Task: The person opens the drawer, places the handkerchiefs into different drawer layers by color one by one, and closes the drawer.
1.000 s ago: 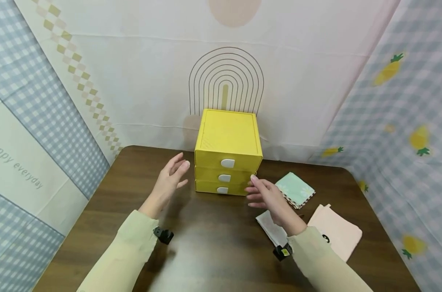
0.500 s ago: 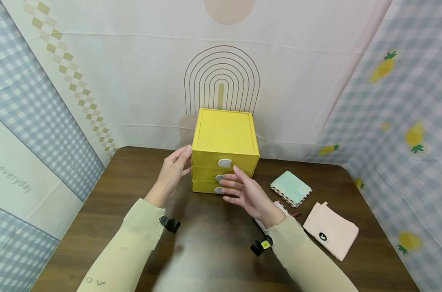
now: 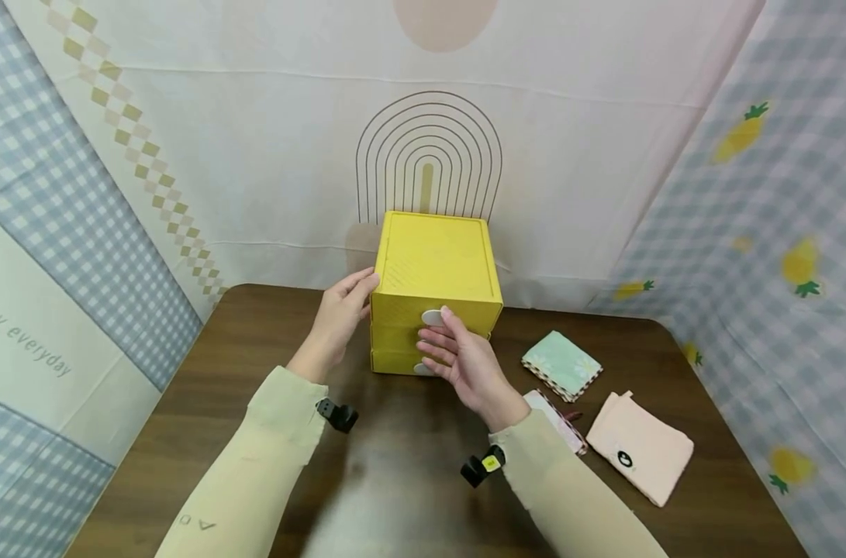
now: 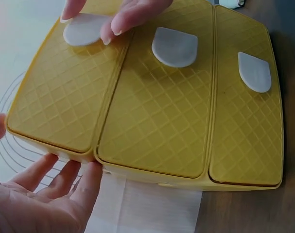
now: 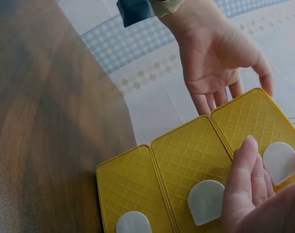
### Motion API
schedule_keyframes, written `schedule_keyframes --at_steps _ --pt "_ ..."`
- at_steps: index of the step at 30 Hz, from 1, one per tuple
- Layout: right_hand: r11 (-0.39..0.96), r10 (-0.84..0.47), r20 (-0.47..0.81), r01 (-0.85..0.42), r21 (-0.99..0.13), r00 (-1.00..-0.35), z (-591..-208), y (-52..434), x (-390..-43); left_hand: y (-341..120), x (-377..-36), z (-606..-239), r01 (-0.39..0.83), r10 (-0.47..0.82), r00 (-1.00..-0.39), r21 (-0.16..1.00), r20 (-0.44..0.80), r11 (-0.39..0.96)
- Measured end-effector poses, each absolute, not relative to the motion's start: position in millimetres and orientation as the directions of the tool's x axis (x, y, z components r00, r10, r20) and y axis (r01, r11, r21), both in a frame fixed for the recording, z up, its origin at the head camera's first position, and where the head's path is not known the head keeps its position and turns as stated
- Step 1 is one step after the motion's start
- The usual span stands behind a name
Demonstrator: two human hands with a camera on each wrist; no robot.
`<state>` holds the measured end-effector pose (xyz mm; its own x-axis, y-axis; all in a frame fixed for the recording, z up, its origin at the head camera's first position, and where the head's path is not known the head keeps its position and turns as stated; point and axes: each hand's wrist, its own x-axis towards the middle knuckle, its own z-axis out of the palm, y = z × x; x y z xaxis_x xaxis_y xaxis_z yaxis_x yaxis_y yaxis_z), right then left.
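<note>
Presently the left hand [image 3: 340, 316] lies flat against the left side of the yellow drawer unit [image 3: 436, 267], fingers straight and relaxed, bracing it near the top front corner; it grasps nothing. The right hand [image 3: 464, 360] is at the front of the unit, fingertips [image 4: 113, 29] touching the white tab handle [image 4: 84, 29] of the top drawer [image 4: 64, 92]. The left wrist view shows 2 fingertips resting on that tab; whether they have hooked it is not clear, and no firm pinch is visible.

Findings on the unit: it stands upright at the back middle of the brown table [image 3: 185, 434], against the backdrop. All 3 drawers sit flush with the front, so none is open. The middle drawer [image 4: 157, 111] and bottom drawer [image 4: 244, 121] handles are untouched.

To the right of the unit, apart from it, lie 3 folded cloths: a mint green one [image 3: 562, 363], a pink one [image 3: 642, 446] and a white one [image 3: 555, 418] partly hidden by the right forearm. None is in hand.

Assessment: work stands at an early stage. Contact with the top handle is made; pulling the drawer out appears not yet done, and the cloths remain outside the unit.
</note>
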<state>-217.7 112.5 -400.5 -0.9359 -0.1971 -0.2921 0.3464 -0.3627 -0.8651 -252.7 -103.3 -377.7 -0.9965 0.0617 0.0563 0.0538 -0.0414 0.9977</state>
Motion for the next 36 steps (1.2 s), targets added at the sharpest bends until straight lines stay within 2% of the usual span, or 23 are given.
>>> schedule_keyframes --at_steps 6,13,29,36 --pt "-0.322 -0.130 -0.307 0.333 -0.886 -0.943 -396 113 -213 -100 -251 -374 0.004 0.018 -1.000 0.999 0.003 0.044" --pt "-0.282 -0.079 -0.268 0.279 -0.918 -0.960 -390 112 -206 -97 -247 -365 -0.013 0.022 -1.000 1.000 -0.013 -0.013" --pt "-0.207 -0.088 -0.295 0.307 -0.929 -0.951 -396 113 -213 -101 -264 -375 -0.081 0.071 -0.994 0.996 -0.078 -0.040" --pt "-0.226 -0.121 -0.294 0.314 -0.922 -0.948 -399 113 -210 -104 -266 -379 -0.083 0.069 -0.994 0.996 -0.080 -0.037"
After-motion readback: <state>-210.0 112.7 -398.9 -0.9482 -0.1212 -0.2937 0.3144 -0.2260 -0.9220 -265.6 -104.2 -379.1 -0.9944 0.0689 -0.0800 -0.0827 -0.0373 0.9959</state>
